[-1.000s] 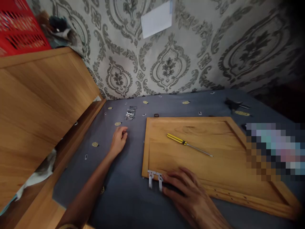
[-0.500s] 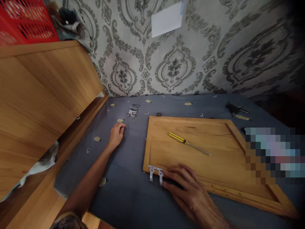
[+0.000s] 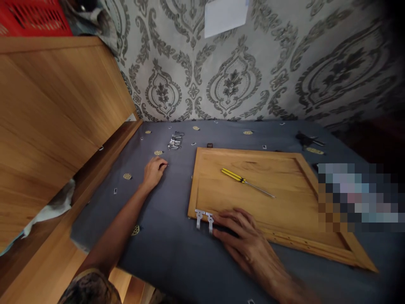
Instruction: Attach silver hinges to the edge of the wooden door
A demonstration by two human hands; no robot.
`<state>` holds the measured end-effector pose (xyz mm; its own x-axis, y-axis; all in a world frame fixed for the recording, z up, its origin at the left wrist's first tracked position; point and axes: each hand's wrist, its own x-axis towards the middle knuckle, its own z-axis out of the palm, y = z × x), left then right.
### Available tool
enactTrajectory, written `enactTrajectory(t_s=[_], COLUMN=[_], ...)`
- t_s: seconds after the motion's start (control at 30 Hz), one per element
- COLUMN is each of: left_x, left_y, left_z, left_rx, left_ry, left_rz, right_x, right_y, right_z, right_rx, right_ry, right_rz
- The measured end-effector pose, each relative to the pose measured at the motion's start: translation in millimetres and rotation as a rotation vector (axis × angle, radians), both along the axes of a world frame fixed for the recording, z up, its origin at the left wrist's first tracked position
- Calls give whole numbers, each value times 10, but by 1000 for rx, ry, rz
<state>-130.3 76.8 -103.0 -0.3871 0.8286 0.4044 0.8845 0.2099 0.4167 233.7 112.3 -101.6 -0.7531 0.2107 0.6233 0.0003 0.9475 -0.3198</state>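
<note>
My left hand (image 3: 154,172) rests on the grey cloth with thumb and forefinger pinched together. A tiny bit shows at the fingertips, too small to name. Past it lies a small pile of metal hardware (image 3: 175,141). My right hand (image 3: 249,245) lies over the near edge of a framed wooden panel (image 3: 234,202). Between its thumb and fingers is a dark object (image 3: 228,230), mostly hidden. Two metal hinges (image 3: 210,220) sit at the panel's near left corner, the right one by my right fingertips. A yellow-and-black screwdriver (image 3: 242,180) lies on the panel.
A slanted wooden board (image 3: 57,101) stands at the left, with a red basket (image 3: 34,19) above it. Patterned wallpaper (image 3: 234,84) with a white paper (image 3: 225,19) is behind. Black-handled pliers (image 3: 306,141) lie at the far right. A blurred-out patch covers part of the right side.
The view has shifted slightly, so most things sit a little higher in the picture. Both hands keep nearly the same places; the bit at my left fingertips shows less.
</note>
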Motion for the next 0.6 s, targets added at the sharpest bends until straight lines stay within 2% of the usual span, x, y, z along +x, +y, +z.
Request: enactTrajectory(t_s=[0.2, 0.37, 0.53, 0.6], left_x=[3, 113, 548, 784], left_y=[-14, -72, -163, -205], left_z=[50, 194, 486, 611], left_rx=[14, 27, -18, -70], left_ry=[-16, -53, -75, -106], left_rz=[-26, -75, -283, -470], right_x=[5, 18, 26, 27], right_y=[-22, -34, -36, -41], right_z=[-16, 32, 48, 48], right_rx=[-2, -17, -48, -54], right_ry=[-34, -88, -138, -137], right_rz=[-6, 17, 4, 2])
